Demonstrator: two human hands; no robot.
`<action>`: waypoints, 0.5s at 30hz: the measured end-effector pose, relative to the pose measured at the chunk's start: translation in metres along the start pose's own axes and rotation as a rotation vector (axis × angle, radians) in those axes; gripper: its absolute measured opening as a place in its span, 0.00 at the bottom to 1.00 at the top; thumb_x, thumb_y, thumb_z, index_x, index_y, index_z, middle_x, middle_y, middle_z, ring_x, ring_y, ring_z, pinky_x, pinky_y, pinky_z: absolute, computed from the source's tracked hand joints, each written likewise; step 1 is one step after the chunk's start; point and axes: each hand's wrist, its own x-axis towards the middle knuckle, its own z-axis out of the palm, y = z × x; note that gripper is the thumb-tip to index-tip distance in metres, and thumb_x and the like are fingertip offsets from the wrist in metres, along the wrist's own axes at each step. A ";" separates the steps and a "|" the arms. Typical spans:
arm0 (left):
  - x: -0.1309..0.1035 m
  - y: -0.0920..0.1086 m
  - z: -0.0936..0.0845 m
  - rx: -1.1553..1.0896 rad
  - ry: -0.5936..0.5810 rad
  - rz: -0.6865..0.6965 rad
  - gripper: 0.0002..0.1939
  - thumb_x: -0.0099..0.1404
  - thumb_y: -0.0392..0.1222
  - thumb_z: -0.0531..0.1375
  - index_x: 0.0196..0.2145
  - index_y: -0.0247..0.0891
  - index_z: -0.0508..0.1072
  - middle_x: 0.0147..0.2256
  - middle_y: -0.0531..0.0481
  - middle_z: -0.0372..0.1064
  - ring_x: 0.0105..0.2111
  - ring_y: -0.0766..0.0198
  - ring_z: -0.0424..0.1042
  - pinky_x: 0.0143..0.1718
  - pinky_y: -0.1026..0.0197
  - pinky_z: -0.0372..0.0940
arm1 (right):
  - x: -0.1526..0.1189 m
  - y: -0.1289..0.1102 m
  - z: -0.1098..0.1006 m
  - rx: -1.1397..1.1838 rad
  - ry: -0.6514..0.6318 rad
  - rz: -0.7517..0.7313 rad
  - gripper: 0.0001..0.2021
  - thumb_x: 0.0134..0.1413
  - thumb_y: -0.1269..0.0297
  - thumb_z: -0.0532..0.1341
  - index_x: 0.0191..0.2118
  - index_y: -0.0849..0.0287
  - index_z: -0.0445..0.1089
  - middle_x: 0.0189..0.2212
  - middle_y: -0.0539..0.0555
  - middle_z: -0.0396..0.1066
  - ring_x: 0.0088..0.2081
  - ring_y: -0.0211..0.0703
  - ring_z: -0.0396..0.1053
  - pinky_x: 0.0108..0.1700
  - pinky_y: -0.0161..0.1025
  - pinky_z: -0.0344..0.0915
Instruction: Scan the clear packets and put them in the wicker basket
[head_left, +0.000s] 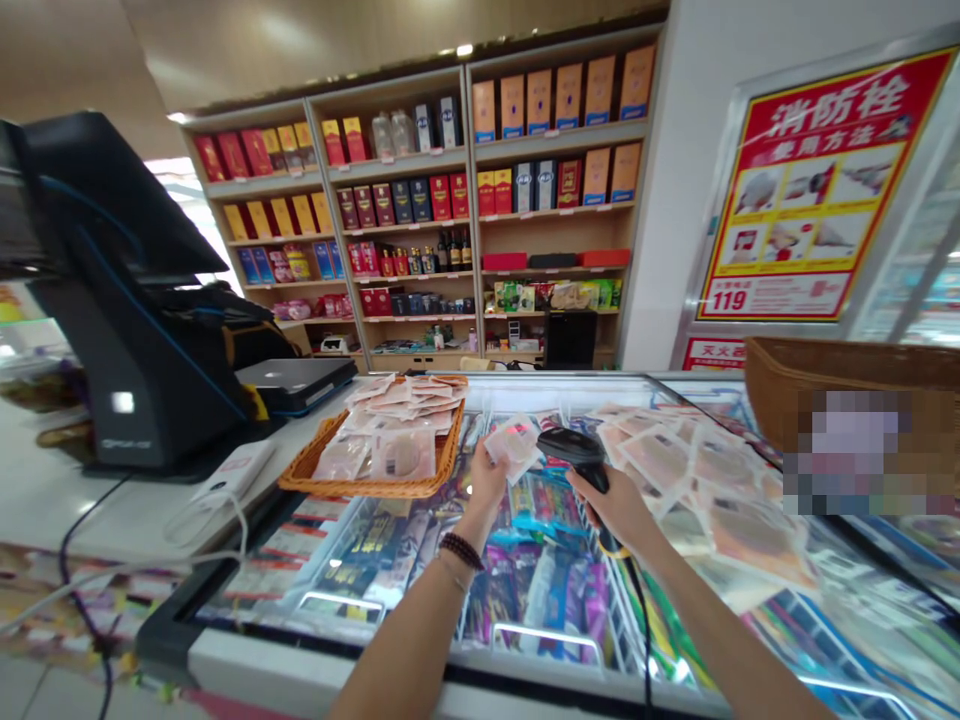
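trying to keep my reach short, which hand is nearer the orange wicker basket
Left. The left hand, holding a flat packet, is just right of the orange wicker basket. The right hand, gripping the scanner, is farther right.

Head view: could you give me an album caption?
Left hand holding a clear packet, right hand a scanner, above a glass-topped freezer.

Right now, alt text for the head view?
A left hand holds a pale, square, translucent packet beside a black handheld scanner in the right hand, above a glass-topped case. An orange-brown wicker basket of packets sits left; loose packets lie right.
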 end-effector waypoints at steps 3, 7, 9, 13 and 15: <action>0.002 -0.004 -0.001 -0.018 -0.021 0.008 0.23 0.51 0.31 0.69 0.46 0.37 0.75 0.42 0.43 0.79 0.42 0.57 0.78 0.44 0.61 0.73 | -0.002 0.000 0.001 -0.011 0.012 -0.012 0.20 0.55 0.41 0.64 0.27 0.52 0.66 0.09 0.45 0.63 0.11 0.40 0.62 0.20 0.37 0.58; 0.006 -0.011 -0.005 -0.007 -0.049 0.045 0.28 0.51 0.37 0.70 0.51 0.36 0.75 0.44 0.41 0.80 0.44 0.55 0.79 0.47 0.58 0.73 | -0.001 0.002 0.000 -0.017 -0.003 -0.005 0.20 0.55 0.41 0.63 0.28 0.52 0.66 0.10 0.45 0.63 0.12 0.40 0.63 0.20 0.37 0.59; 0.008 -0.014 -0.007 0.020 -0.047 0.050 0.29 0.51 0.39 0.71 0.52 0.36 0.74 0.44 0.41 0.79 0.45 0.54 0.79 0.49 0.55 0.73 | 0.002 0.003 -0.001 -0.003 -0.032 0.007 0.20 0.55 0.40 0.63 0.28 0.52 0.65 0.10 0.45 0.64 0.12 0.40 0.63 0.20 0.37 0.59; 0.013 -0.017 -0.011 0.027 -0.039 0.026 0.30 0.50 0.41 0.73 0.51 0.36 0.74 0.41 0.42 0.79 0.45 0.53 0.78 0.49 0.55 0.73 | 0.010 0.006 -0.006 0.093 -0.070 0.044 0.23 0.52 0.38 0.66 0.24 0.52 0.64 0.11 0.46 0.63 0.12 0.39 0.62 0.18 0.37 0.59; 0.016 -0.018 -0.012 0.005 -0.028 -0.006 0.30 0.49 0.41 0.73 0.50 0.36 0.74 0.39 0.44 0.78 0.43 0.55 0.78 0.46 0.56 0.73 | 0.013 0.006 -0.015 0.144 -0.025 0.055 0.24 0.49 0.37 0.67 0.23 0.52 0.63 0.12 0.46 0.63 0.12 0.38 0.61 0.17 0.36 0.58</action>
